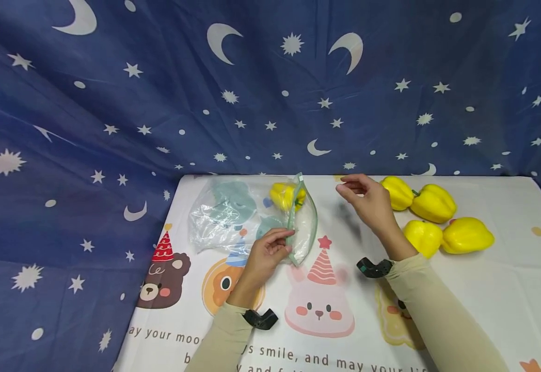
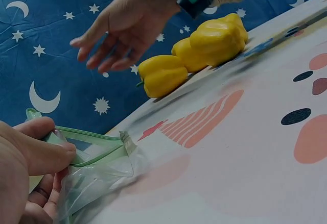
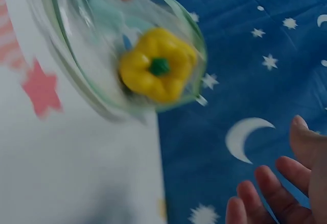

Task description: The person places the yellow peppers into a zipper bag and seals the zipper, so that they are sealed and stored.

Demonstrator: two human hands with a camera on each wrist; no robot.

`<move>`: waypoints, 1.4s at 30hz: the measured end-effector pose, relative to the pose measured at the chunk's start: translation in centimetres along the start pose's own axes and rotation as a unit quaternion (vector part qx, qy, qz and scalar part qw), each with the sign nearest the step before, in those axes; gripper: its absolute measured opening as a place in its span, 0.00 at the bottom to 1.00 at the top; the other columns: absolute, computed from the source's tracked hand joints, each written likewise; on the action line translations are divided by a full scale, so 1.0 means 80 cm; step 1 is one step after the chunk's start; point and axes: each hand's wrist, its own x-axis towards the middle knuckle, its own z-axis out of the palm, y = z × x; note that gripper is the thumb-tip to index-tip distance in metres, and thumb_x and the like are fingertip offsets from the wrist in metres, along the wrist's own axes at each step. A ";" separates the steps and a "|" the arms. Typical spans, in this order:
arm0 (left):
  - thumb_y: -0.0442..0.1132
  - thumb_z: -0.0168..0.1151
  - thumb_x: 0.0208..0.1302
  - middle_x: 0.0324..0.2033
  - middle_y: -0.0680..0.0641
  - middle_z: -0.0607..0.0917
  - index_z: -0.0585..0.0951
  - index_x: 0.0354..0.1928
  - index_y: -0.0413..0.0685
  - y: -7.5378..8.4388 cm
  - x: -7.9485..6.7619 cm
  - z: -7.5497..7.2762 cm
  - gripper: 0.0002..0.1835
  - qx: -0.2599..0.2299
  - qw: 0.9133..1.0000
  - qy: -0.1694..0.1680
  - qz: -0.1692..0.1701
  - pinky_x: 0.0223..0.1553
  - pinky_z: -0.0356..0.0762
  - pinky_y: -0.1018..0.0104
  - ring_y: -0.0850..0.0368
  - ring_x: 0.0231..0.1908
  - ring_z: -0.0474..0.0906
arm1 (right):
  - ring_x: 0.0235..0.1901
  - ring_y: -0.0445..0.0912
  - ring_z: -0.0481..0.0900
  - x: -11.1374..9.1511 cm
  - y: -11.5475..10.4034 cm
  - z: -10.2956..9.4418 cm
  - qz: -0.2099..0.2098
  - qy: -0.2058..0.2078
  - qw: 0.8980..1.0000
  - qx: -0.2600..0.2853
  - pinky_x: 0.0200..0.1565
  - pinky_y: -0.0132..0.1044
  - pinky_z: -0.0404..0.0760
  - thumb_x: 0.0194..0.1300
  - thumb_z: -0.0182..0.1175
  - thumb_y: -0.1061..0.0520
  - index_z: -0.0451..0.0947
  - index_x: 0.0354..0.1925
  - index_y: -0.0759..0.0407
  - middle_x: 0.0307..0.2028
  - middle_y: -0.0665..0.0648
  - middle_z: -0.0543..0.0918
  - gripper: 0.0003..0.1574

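Observation:
My left hand pinches the green-edged rim of a clear zip bag between thumb and fingers, and the bag's mouth gapes toward the right. Just inside that mouth lies a yellow bell pepper, its green stem facing outward in the right wrist view. My right hand is raised over the table between the bag and the other peppers, with nothing in it and its fingers loosely spread. Beside it on the right sit several yellow bell peppers in a cluster.
A white tablecloth printed with cartoon animals and lettering covers the table. Behind and to the left hangs a dark blue curtain with moons and stars. A black wrist camera is strapped on the left wrist, another on the right.

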 end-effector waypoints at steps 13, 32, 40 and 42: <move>0.24 0.65 0.65 0.59 0.35 0.78 0.81 0.59 0.33 0.000 0.001 -0.001 0.20 0.001 1.000 0.002 0.000 0.48 0.78 0.78 0.49 0.48 0.74 | 0.69 0.66 0.68 0.030 -0.016 -0.099 -0.029 -0.041 0.979 -0.196 0.69 0.68 0.65 0.65 0.62 0.28 0.78 0.65 0.55 0.67 0.66 0.76 0.43; 0.22 0.64 0.64 0.57 0.36 0.79 0.82 0.58 0.33 -0.003 0.001 0.000 0.20 -0.001 1.000 0.009 -0.008 0.47 0.78 0.79 0.52 0.47 0.74 | 0.67 0.71 0.62 0.055 0.044 -0.140 0.062 -0.186 0.928 -0.318 0.58 0.82 0.55 0.58 0.64 0.22 0.70 0.72 0.50 0.70 0.72 0.68 0.55; 0.23 0.65 0.64 0.57 0.35 0.79 0.82 0.58 0.32 0.000 0.001 0.001 0.20 -0.002 1.000 0.006 -0.005 0.47 0.78 0.79 0.46 0.48 0.74 | 0.62 0.71 0.66 0.055 0.054 -0.143 0.065 -0.182 0.927 -0.322 0.57 0.79 0.54 0.58 0.67 0.25 0.69 0.72 0.50 0.67 0.73 0.71 0.53; 0.22 0.64 0.64 0.57 0.35 0.79 0.82 0.58 0.33 0.000 0.002 0.000 0.20 -0.001 1.000 0.008 -0.006 0.47 0.78 0.79 0.46 0.48 0.73 | 0.62 0.70 0.66 0.055 0.055 -0.142 0.061 -0.182 0.927 -0.322 0.57 0.79 0.54 0.58 0.67 0.26 0.70 0.72 0.50 0.67 0.73 0.71 0.52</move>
